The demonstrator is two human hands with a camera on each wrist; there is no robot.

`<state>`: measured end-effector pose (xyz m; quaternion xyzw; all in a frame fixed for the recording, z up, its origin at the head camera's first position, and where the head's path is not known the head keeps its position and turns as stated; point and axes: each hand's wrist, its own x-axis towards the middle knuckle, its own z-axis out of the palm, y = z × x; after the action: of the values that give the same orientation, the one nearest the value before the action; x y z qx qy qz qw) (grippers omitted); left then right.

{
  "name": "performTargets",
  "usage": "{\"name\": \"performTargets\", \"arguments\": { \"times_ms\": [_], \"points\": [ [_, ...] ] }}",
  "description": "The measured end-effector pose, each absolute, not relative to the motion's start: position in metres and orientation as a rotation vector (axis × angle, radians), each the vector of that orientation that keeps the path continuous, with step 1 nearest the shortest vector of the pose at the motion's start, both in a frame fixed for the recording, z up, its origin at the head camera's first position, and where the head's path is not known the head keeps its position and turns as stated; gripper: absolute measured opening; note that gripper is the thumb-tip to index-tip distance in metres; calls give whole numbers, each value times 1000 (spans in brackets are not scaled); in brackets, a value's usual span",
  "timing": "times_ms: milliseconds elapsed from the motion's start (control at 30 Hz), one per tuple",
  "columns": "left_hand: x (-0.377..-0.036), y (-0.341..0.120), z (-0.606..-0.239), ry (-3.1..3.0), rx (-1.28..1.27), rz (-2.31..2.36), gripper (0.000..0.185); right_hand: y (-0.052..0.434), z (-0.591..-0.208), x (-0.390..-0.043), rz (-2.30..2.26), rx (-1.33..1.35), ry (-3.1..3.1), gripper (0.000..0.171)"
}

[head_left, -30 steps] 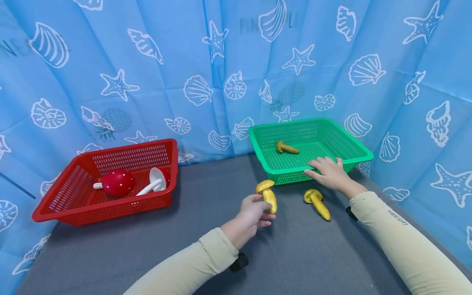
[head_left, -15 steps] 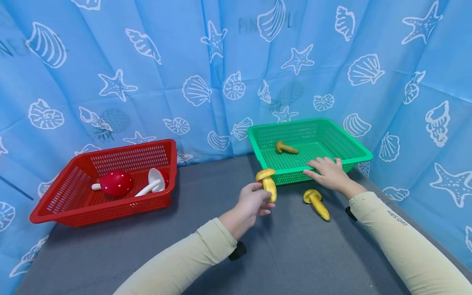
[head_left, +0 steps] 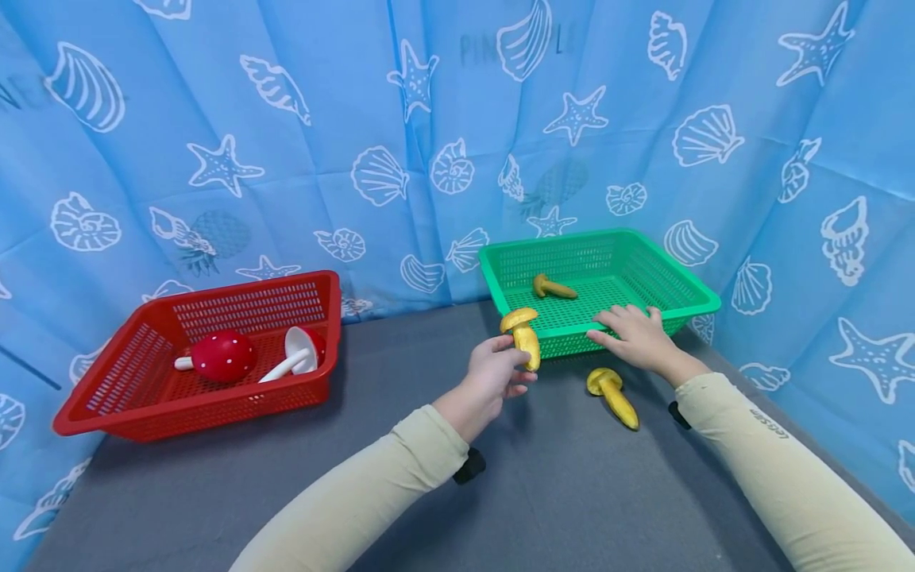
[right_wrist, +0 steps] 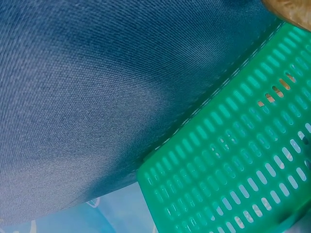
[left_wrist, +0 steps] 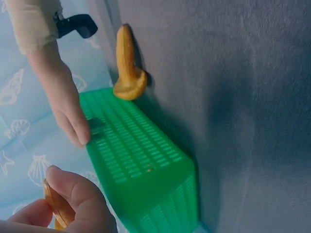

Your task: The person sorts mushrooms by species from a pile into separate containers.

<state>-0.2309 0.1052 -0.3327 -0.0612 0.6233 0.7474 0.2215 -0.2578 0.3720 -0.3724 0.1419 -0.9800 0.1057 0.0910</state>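
Note:
My left hand (head_left: 493, 377) pinches a yellow toy mushroom (head_left: 527, 345) by its stem, cap up, above the table just in front of the green basket (head_left: 518, 327). In the left wrist view a sliver of the held mushroom (left_wrist: 59, 206) shows between thumb and fingers. My right hand (head_left: 636, 338) rests on the basket's front rim, fingers loosely extended over it. Below that hand, a second yellow mushroom (head_left: 615, 400) lies on the table. Inside the basket is a brownish-yellow mushroom (head_left: 554, 287). The right wrist view has the basket's wall (right_wrist: 228, 145) but no fingers.
At the left stands a red basket (head_left: 207, 413) with a red spotted mushroom (head_left: 223, 356) and a white-stemmed, red-capped one (head_left: 300, 353). Grey cloth covers the table (head_left: 400, 357). A blue shell-print curtain (head_left: 429, 222) hangs close behind both baskets.
The left hand has lifted the held mushroom upward and toward the green basket. My right hand has stayed on the rim. The mushrooms in the baskets and on the table lie as before.

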Motion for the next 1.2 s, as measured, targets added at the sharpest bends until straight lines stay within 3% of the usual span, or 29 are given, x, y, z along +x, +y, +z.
{"name": "performTargets", "arguments": {
  "times_ms": [1200],
  "points": [
    [-292, 131, -336, 1794, -144, 2239, 38, 372, -372, -256, 310, 410, -2911, 42]
  ]
}}
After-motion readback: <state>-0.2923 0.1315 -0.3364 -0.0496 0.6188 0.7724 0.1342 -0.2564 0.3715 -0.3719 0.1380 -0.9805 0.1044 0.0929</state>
